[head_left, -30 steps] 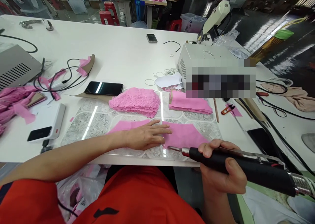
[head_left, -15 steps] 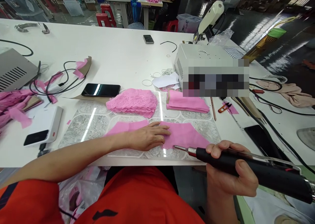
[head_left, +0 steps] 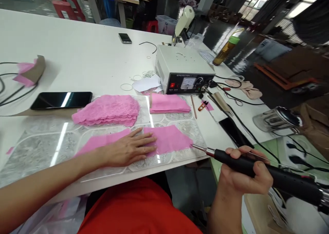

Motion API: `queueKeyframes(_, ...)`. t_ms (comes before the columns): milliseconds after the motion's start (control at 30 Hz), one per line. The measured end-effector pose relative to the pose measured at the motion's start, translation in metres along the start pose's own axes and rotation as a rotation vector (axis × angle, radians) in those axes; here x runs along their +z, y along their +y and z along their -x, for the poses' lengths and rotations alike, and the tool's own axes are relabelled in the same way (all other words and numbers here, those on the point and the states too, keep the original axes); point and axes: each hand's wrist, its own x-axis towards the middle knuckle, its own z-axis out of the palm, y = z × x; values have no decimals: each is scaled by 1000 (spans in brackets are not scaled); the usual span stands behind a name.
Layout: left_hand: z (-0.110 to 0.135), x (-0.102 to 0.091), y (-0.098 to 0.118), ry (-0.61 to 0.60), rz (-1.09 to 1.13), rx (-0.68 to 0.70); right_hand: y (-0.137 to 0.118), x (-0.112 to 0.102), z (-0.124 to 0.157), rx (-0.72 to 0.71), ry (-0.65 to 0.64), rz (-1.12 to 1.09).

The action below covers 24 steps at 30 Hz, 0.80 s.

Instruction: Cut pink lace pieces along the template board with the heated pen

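Where the flat, angular piece of pink fabric [head_left: 171, 139] lies, its left end sits under the fingertips of the left grip [head_left: 125, 150] and its tapered corner points right, toward the right grip [head_left: 245, 172]. Its long axis runs crosswise, roughly left to right. The left grip is the nearer: palm down, fingers extended, resting flat and grasping nothing. The right grip is closed around a black, pen-shaped tool with a slim metal tip [head_left: 240, 164], slanting left and away from that grip. The tip stands at the fabric's right corner; contact cannot be confirmed. More pink fabric [head_left: 102, 141] shows left of the left grip; any join is hidden beneath it.

Under both fabrics lies a grey, stone-patterned sheet [head_left: 31, 155]. Just beyond the left grip is a stack of scalloped pink lace [head_left: 108, 110]. Farther out, ahead of the right grip, a pale grey metal box with a dial [head_left: 185, 60] stands on the white table [head_left: 87, 31].
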Motion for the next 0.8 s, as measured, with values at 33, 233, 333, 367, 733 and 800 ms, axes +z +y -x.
queueKeyframes(33, -2, 0, -1, 1, -10, -1, -1, -2, -1, -25, 11, -2)
queueKeyframes(233, -11, 3, -4, 9, -75, 21, 3, -6, -3, -103, -37, 16)
queueKeyframes(333, -13, 3, -4, -4, -54, -21, 6, -5, -3, -95, -65, 23)
queueKeyframes(367, -14, 3, -4, -12, -45, -32, 6, -4, -2, -89, -52, 13)
queueKeyframes(733, -10, 2, -1, -52, -10, -40, 6, -8, -7, -87, 9, 3)
queueKeyframes(800, -10, 1, 1, -48, -10, -39, 4, -7, -6, 4, 102, -4)
